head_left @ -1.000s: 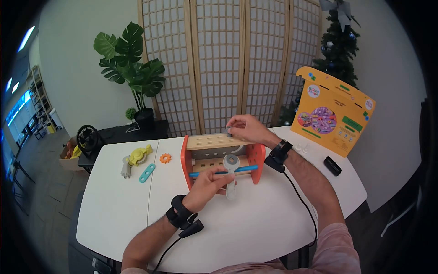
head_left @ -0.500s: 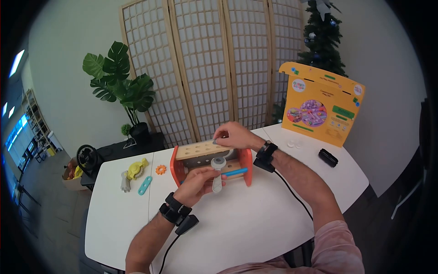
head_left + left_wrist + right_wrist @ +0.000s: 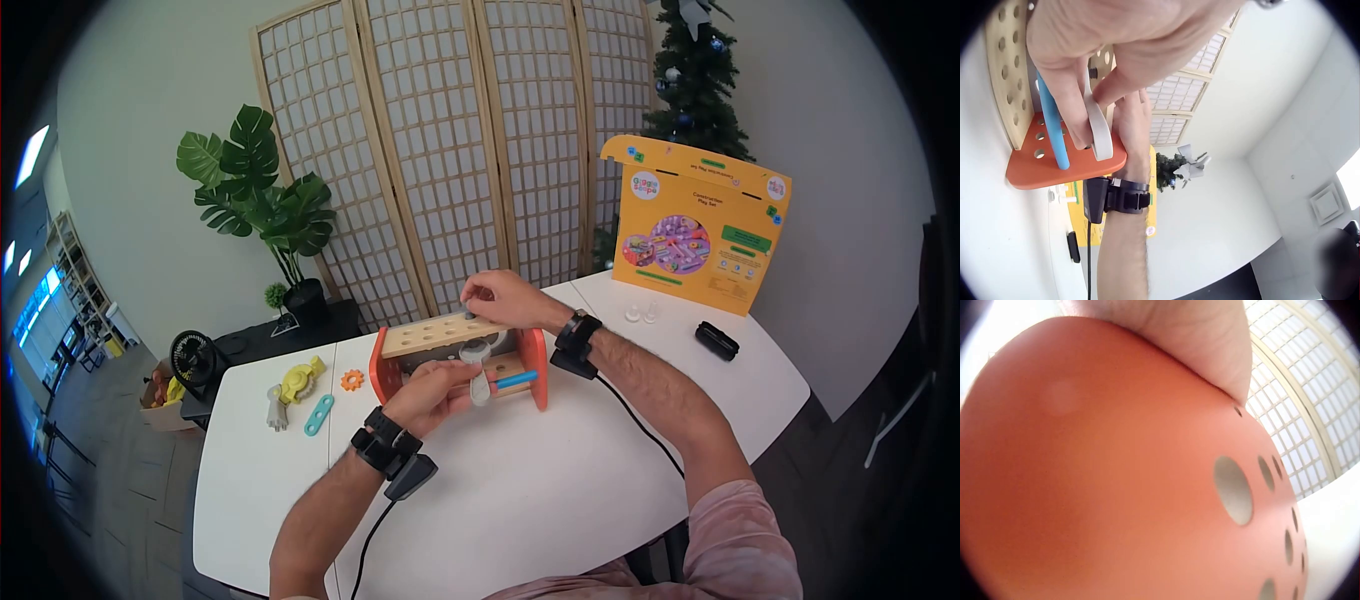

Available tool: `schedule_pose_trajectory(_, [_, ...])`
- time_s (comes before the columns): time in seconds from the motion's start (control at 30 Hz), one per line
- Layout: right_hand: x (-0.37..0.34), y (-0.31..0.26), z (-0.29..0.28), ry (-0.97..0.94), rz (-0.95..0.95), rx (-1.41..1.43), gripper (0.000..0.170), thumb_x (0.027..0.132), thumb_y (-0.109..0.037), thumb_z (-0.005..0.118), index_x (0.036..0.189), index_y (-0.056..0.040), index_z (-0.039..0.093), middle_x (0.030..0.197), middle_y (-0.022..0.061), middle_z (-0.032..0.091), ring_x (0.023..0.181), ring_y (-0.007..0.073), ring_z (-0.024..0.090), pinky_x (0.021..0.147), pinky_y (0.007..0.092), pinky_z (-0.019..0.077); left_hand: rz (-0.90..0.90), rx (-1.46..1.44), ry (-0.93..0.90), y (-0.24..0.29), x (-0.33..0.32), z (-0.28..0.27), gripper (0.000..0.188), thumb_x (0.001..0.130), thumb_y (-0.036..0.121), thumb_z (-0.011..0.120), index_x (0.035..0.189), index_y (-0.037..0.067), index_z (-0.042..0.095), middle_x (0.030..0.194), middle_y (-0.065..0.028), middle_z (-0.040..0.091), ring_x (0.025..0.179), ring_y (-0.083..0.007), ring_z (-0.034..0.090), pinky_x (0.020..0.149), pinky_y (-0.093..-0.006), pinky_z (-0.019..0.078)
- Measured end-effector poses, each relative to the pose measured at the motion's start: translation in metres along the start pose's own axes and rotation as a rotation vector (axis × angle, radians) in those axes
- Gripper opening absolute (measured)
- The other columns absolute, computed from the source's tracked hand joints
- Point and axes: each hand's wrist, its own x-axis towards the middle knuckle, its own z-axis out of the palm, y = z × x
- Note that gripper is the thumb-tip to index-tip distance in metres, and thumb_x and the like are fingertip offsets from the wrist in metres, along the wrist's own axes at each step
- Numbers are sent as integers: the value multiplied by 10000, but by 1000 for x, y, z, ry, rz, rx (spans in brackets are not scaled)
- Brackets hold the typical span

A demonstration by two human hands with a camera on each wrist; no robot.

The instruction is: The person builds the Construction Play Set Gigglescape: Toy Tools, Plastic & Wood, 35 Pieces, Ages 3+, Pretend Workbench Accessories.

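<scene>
My left hand [image 3: 432, 392] grips a light grey toy wrench [image 3: 480, 390] in front of the toy toolbox. In the left wrist view the wrench [image 3: 1102, 137] shows edge-on between thumb and fingers, beside the toolbox's blue bar [image 3: 1052, 122]. At the top wooden board [image 3: 425, 336], my right hand [image 3: 508, 300] pinches a small grey peg [image 3: 468, 314], mostly covered by the fingertips. The toolbox's red-orange end panel [image 3: 1116, 462] fills most of the right wrist view, with part of the right hand [image 3: 1197, 344] above its edge.
Left of the toolbox lie a yellow toy piece [image 3: 302, 380], a grey toy piece [image 3: 276, 410], a teal strip [image 3: 318, 415] and an orange gear [image 3: 352, 380]. On the right stand a yellow box [image 3: 700, 240], small clear pieces [image 3: 640, 313] and a black case [image 3: 716, 341].
The head view has shifted, so the table things appear further left. The grey peg shows less above the board. The left hand still holds the wrench, its head now nearer the top board.
</scene>
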Motion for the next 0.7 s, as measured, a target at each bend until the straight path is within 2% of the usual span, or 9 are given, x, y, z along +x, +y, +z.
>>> schedule_pose_trajectory(0.27, [0, 0, 1, 13, -4, 26, 222, 961, -178, 724, 1061, 17, 758, 945, 131, 776, 893, 229, 746, 842, 379, 597, -47, -20, 16, 7, 13, 0, 325, 1134, 178, 628, 1362, -53, 648, 1281, -142, 756, 1130, -187, 771, 968, -260, 655])
schedule_pose_trajectory(0.53, [1, 2, 0, 11, -28, -14, 223, 941, -177, 740, 1060, 10, 768, 957, 137, 780, 887, 246, 747, 828, 385, 594, 10, -93, 40, 8, 20, 4, 328, 1114, 125, 647, 1379, -60, 587, 1244, -171, 746, 1140, -239, 772, 1018, -308, 668])
schedule_pose_trajectory(0.6, [0, -2, -3, -46, 24, -47, 253, 987, -203, 723, 1123, 6, 763, 1011, 125, 780, 941, 206, 738, 880, 363, 596, 22, -105, 28, 8, 20, 4, 324, 1114, 123, 647, 1378, -56, 587, 1241, -167, 745, 1137, -235, 772, 1012, -303, 669])
schedule_pose_trajectory(0.7, [1, -1, -2, -43, 23, -43, 254, 985, -204, 726, 1124, 5, 763, 1010, 120, 779, 928, 200, 735, 863, 360, 595, 33, -127, 8, 11, 18, 6, 320, 1114, 119, 645, 1379, -52, 584, 1239, -165, 743, 1131, -230, 773, 1003, -298, 672])
